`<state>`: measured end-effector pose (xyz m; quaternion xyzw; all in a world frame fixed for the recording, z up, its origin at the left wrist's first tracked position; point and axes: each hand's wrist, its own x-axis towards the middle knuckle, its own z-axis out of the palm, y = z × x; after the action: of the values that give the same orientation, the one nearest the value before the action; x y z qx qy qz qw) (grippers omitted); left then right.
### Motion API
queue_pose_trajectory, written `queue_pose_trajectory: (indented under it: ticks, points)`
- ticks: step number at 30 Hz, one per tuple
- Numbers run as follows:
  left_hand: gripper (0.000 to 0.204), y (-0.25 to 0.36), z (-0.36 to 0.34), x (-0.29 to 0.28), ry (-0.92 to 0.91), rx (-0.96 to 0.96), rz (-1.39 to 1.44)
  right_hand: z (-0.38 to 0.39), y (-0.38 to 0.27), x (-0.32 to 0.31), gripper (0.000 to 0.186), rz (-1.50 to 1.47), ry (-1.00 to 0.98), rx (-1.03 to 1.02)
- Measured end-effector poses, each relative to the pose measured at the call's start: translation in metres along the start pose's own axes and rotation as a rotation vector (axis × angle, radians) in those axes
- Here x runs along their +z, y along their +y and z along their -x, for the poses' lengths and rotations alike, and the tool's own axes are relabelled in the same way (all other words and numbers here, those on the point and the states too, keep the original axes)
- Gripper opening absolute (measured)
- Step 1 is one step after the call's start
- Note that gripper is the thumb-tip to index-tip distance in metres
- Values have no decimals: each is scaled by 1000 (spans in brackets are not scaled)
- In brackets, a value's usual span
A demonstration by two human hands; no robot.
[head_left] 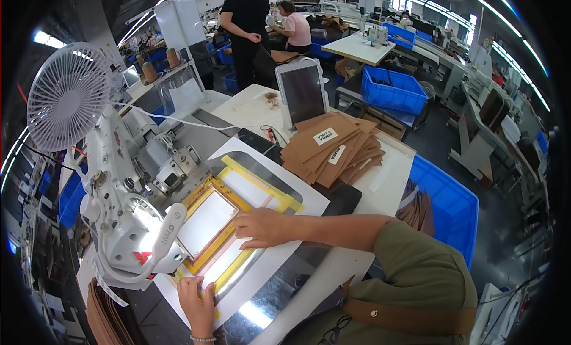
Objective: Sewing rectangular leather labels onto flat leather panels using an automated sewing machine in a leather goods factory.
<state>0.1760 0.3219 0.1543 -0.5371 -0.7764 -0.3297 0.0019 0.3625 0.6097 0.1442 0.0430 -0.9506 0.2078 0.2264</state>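
At lower centre, the right hand (262, 227) touches the frame (214, 242), left hand (197, 303) just below; I cannot tell either grip. Press evenly, keeping it flat.

A round, white, caged plastic fan (67, 104) is between nine and ten o'clock; brown, conical thread spools (150, 73) stand near ten, a rectangular, blue plastic crate (392, 96) at two.
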Motion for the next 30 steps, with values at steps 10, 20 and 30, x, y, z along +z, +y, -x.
queue_pose_trajectory:
  ticks: [10, 20, 30]
  points:
    - [26, -8, 1, 7, 23, -104, 137, -4, -5, 12, 27, -61, 76, 81]
    - [27, -10, 4, 6, 16, -126, 188, -3, -6, 20, 21, -165, 162, 163]
    - [27, -5, 3, 4, 26, -91, 158, -5, 0, 23, 22, 184, 137, -27]
